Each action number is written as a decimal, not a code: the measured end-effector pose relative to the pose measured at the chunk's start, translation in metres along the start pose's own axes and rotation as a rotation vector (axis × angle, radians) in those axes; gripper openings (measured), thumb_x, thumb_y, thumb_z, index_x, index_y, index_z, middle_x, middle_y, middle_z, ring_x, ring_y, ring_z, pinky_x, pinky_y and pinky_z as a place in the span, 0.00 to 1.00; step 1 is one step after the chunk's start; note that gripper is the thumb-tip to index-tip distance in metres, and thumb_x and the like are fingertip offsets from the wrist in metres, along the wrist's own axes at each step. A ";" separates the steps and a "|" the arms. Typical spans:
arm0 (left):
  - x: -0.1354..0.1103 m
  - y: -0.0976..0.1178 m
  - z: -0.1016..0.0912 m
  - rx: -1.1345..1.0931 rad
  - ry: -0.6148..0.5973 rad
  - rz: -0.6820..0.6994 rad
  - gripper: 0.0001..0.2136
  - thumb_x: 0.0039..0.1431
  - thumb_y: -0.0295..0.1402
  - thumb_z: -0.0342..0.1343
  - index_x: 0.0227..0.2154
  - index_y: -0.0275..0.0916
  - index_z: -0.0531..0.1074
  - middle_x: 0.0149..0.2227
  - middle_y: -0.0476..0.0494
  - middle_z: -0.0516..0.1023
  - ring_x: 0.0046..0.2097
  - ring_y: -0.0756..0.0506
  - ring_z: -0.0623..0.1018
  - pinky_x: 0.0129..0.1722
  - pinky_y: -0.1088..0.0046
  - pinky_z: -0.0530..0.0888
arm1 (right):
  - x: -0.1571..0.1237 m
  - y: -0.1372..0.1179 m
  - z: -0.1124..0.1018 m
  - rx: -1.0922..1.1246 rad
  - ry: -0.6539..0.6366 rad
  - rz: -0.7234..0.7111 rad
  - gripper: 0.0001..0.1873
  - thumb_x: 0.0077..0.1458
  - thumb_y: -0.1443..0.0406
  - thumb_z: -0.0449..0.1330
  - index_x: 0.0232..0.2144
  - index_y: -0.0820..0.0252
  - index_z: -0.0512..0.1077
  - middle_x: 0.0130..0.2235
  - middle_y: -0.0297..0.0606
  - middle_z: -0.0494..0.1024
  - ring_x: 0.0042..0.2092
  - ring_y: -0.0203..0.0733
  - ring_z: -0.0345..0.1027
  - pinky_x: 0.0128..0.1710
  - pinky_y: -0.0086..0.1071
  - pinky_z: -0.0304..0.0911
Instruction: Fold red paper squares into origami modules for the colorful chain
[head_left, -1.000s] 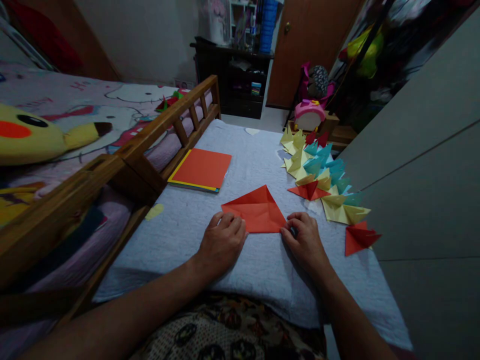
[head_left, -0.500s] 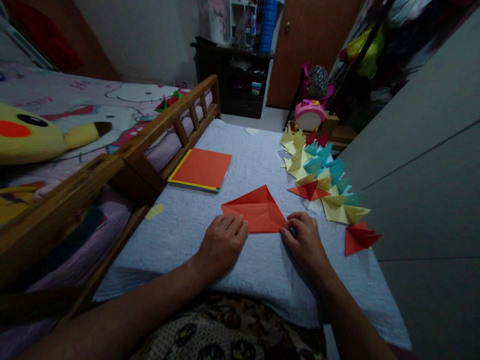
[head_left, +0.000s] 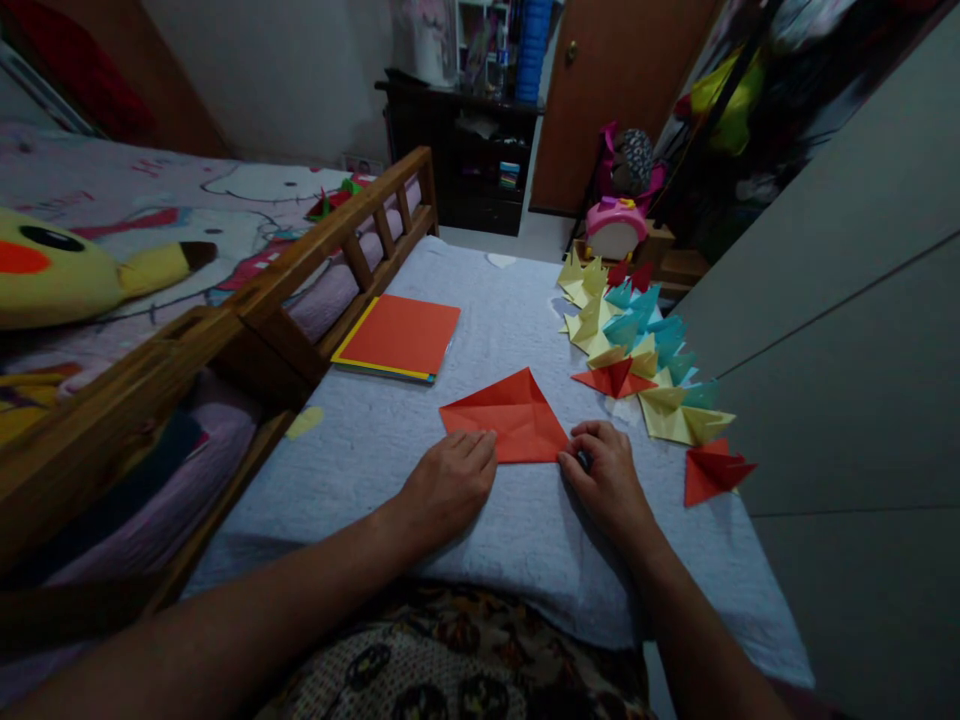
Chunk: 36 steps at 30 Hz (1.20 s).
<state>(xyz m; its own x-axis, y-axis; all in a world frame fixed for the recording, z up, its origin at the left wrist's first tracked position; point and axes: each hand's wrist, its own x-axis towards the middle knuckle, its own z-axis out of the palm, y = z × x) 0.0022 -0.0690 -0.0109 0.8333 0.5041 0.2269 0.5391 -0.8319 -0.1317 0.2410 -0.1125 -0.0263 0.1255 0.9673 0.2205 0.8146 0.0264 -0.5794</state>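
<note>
A folded sheet of orange-red origami paper [head_left: 517, 415] lies flat on the pale blue cloth, creased, with one point facing away from me. My left hand [head_left: 454, 480] rests on its lower left edge, fingers together and pressing down; the corner beneath is hidden. At the lower right corner, my right hand [head_left: 604, 475] pinches the paper between thumb and curled fingers. Farther left sits a stack of square origami paper [head_left: 405, 335], orange on top with yellow showing below. Folded paper cranes [head_left: 682, 415] in yellow, blue and red stand in rows to the right.
A wooden bed rail [head_left: 300, 270] runs along the left, with a yellow plush toy [head_left: 67, 265] on the bed beyond. The cloth-covered surface [head_left: 487, 285] borders a pale cabinet panel [head_left: 847, 400] on the right. A dark shelf [head_left: 457, 160] stands at the back.
My left fingers have drawn together slightly and pressed along the paper's lower edge. The right hand keeps its place at the corner. The whole view has shifted a little.
</note>
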 end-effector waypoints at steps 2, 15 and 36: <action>0.002 0.000 -0.002 -0.012 -0.055 -0.012 0.13 0.63 0.20 0.49 0.46 0.28 0.75 0.48 0.32 0.80 0.45 0.40 0.79 0.45 0.63 0.75 | 0.000 0.000 0.000 -0.005 0.004 0.000 0.04 0.54 0.66 0.61 0.28 0.56 0.73 0.43 0.44 0.74 0.48 0.52 0.66 0.52 0.47 0.61; -0.001 0.011 -0.009 -0.039 -0.113 -0.001 0.32 0.60 0.52 0.60 0.60 0.38 0.66 0.59 0.32 0.72 0.55 0.32 0.73 0.48 0.59 0.72 | -0.001 -0.001 0.000 -0.008 0.022 0.005 0.04 0.54 0.65 0.61 0.27 0.55 0.73 0.43 0.44 0.74 0.48 0.52 0.65 0.51 0.48 0.61; -0.004 0.013 -0.010 -0.044 -0.129 -0.016 0.31 0.62 0.57 0.54 0.62 0.45 0.66 0.65 0.42 0.68 0.58 0.32 0.70 0.52 0.57 0.67 | -0.001 -0.002 0.001 -0.041 0.032 -0.007 0.04 0.54 0.66 0.62 0.26 0.54 0.73 0.43 0.43 0.74 0.47 0.52 0.65 0.50 0.47 0.61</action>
<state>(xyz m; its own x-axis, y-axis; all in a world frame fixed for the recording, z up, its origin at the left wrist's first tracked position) 0.0048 -0.0839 -0.0036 0.8349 0.5409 0.1020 0.5491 -0.8314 -0.0858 0.2391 -0.1129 -0.0261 0.1371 0.9586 0.2497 0.8378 0.0224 -0.5456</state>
